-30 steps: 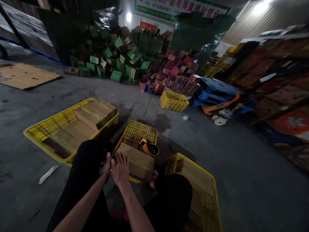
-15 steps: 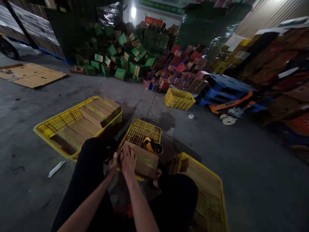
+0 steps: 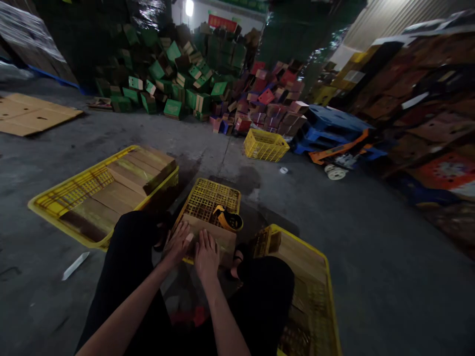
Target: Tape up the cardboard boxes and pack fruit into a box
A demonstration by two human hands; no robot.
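Note:
A brown cardboard box (image 3: pixel 217 236) lies on an upturned yellow crate (image 3: pixel 208 200) between my knees. My left hand (image 3: pixel 178 243) rests flat on the box's near left side, fingers stretched out. Beside it my right hand (image 3: pixel 207 255) presses on the box's near edge with fingers extended. A yellow and black tape dispenser (image 3: pixel 227 219) sits on the crate just behind the box. My legs in black trousers frame the crate on both sides.
A yellow crate (image 3: pixel 67 195) with folded cardboard stands at the left, another yellow crate (image 3: pixel 315 287) at the right. A small yellow basket (image 3: pixel 265 145), piles of green boxes (image 3: pixel 174 79) and red boxes (image 3: pixel 270 106), blue pallets (image 3: pixel 334 121) and flat cardboard (image 3: pixel 29 113) lie farther off.
Both hands have shifted right along the box and spread apart from each other. The box now lies lower and flatter on the crate. The camera view swung slightly.

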